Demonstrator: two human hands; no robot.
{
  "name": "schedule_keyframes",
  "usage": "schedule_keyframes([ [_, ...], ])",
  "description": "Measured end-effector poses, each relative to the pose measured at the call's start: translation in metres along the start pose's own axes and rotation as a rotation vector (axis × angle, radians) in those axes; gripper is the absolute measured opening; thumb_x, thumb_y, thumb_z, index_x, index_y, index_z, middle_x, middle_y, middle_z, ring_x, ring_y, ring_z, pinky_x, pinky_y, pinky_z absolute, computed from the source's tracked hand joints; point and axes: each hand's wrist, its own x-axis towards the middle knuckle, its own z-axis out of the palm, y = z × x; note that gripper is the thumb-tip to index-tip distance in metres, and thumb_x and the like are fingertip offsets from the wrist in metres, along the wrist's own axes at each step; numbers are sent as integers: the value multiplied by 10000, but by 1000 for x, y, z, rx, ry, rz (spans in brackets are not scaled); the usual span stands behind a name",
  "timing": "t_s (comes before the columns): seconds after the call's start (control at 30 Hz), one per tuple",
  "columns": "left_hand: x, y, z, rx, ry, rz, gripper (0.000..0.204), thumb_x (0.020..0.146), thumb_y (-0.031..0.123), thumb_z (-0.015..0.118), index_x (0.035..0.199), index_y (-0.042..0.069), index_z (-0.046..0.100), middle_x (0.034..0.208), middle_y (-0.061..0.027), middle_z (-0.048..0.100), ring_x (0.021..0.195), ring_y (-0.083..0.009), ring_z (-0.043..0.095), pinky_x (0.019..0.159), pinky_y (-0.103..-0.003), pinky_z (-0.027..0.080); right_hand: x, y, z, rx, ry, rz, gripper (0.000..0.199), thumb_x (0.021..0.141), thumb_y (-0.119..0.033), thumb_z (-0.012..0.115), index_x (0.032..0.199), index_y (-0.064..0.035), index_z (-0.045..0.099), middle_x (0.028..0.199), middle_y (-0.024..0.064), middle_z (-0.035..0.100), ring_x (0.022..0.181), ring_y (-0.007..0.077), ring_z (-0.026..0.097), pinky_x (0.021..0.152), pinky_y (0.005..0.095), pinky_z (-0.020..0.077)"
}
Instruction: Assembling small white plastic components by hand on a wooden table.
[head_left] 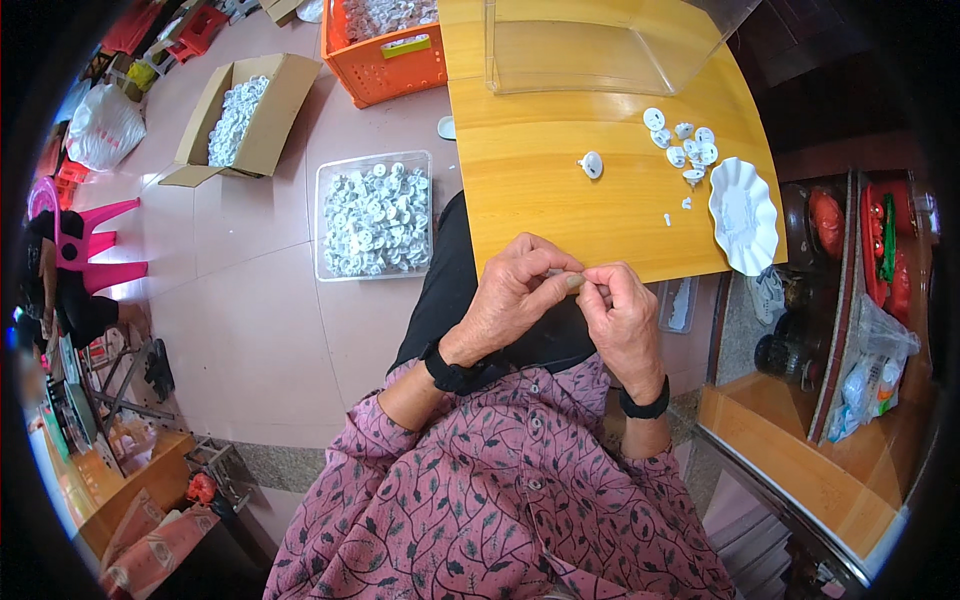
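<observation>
My left hand (pixel 522 287) and my right hand (pixel 622 318) meet fingertip to fingertip just off the near edge of the yellow wooden table (pixel 540 220). Both are pinched closed, and whatever sits between the fingers is too small or hidden to name. Beyond them on the tabletop lies a single round white plastic piece (pixel 591 165). Farther right is a loose group of similar white round pieces (pixel 677 156). Two tiny white bits (pixel 686 203) lie nearer to me. A white scalloped dish (pixel 743 215) with small white contents stands at the table's right edge.
A clear bin (pixel 322 225) full of white pieces stands on the floor at left, with an open cardboard box (pixel 270 120) and an orange crate (pixel 395 72) behind. A clear plastic box (pixel 580 75) occupies the table's far end. Shelving (pixel 840 300) borders the right; another person (pixel 75 280) sits far left.
</observation>
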Motion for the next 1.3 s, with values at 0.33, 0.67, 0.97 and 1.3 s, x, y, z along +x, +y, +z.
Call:
schedule_keyframes([
  [0.33, 3, 1, -4, -590, -39, -295, 157, 986, 150, 630, 1037, 3, 653, 934, -63, 663, 777, -114, 653, 680, -235, 553, -4, -8, 6, 413, 109, 255, 156, 859, 14, 708, 998, 3, 637, 893, 90, 652, 792, 134, 657, 679, 272, 542],
  [0.67, 3, 0, -1, -848, -6, -321, 154, 993, 145, 616, 1073, 16, 644, 957, -65, 687, 819, -115, 658, 688, -249, 563, -6, -8, 25, 446, 227, 119, 98, 886, -9, 698, 968, 15, 650, 1033, 109, 631, 854, 166, 636, 748, 280, 528],
  [0.97, 1, -2, -4, -913, -69, -310, 216, 995, 127, 605, 1170, 1, 624, 1058, -85, 673, 850, -133, 663, 747, -267, 576, -3, -15, 25, 392, 279, 117, 47, 908, -24, 647, 913, 6, 611, 1053, 144, 624, 943, 224, 618, 832, 324, 501],
  [1.3, 0, -3, -9, -1028, -96, -261, 366, 981, 120, 616, 1322, 0, 559, 1172, -118, 650, 1002, -182, 658, 862, -306, 577, 1, -14, 19, 338, 262, 49, 69, 864, 21, 633, 886, -9, 575, 1071, 157, 605, 985, 260, 622, 844, 369, 506],
])
